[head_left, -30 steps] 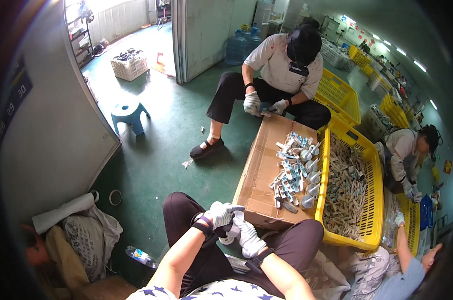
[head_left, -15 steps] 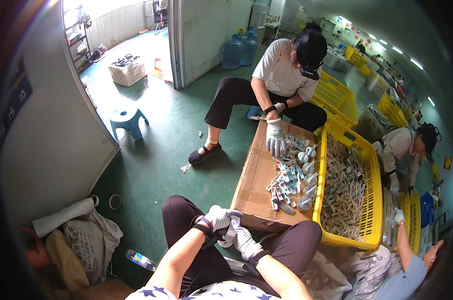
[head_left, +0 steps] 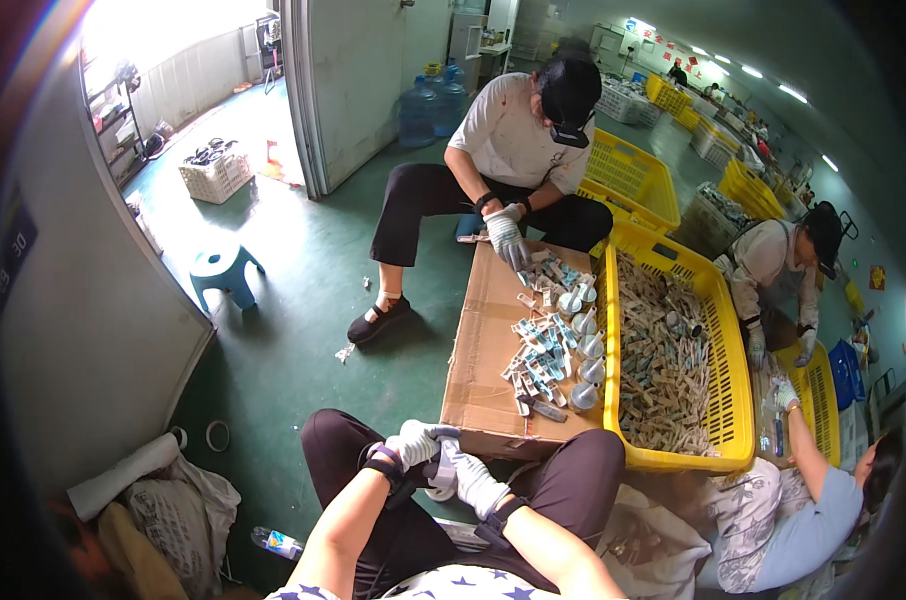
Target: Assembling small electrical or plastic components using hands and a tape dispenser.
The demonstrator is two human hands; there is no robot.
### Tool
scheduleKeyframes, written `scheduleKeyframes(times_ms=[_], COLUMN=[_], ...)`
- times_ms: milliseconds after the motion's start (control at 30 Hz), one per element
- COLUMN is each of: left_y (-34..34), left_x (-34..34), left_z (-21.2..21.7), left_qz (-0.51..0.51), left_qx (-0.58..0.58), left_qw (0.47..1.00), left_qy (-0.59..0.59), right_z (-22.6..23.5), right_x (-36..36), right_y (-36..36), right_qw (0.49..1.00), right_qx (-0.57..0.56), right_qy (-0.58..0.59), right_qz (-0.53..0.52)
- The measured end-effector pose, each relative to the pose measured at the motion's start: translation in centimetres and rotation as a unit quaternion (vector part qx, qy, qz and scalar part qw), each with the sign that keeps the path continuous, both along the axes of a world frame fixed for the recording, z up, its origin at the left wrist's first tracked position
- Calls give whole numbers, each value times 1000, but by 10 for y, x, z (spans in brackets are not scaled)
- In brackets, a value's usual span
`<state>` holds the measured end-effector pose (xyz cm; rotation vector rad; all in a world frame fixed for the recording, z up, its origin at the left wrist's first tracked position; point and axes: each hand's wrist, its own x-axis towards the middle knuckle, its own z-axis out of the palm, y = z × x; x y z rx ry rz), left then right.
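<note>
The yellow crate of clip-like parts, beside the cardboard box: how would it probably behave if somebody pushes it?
The yellow crate would probably feel heavy, since many clip-like parts fill it. Its slotted plastic walls look fairly stiff. The parts lie loosely jumbled, so they might shift or rattle.

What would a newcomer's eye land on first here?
Probably the big yellow crate right of center, heaped with small clip-like pieces. To its left, a cardboard box bears similar pieces, and a gloved co-worker bends over its far end. Low in the middle, the wearer's gloved left hand and right hand meet.
</note>
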<state>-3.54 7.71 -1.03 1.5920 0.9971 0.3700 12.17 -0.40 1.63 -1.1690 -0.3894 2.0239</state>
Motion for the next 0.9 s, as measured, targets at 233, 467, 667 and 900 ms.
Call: scheduleKeyframes(times_ms=[233,467,667,900], left_y=[-8,-8,0,2], left_x=[7,1,-1,12], left_z=[51,30,-3,-20], left_qz=[17,-31,-56,-32], left_qx=[-87,28,45,72], left_qw=[996,998,997,996], left_qy=[20,37,10,-32], right_z=[-16,5,-1,1], right_x=[7,3,13,31], right_y=[-25,-18,-11,-9], right_qw=[991,997,997,995], right_qx=[92,46,21,30], right_qy=[-63,62,6,14], right_qz=[75,6,78,93])
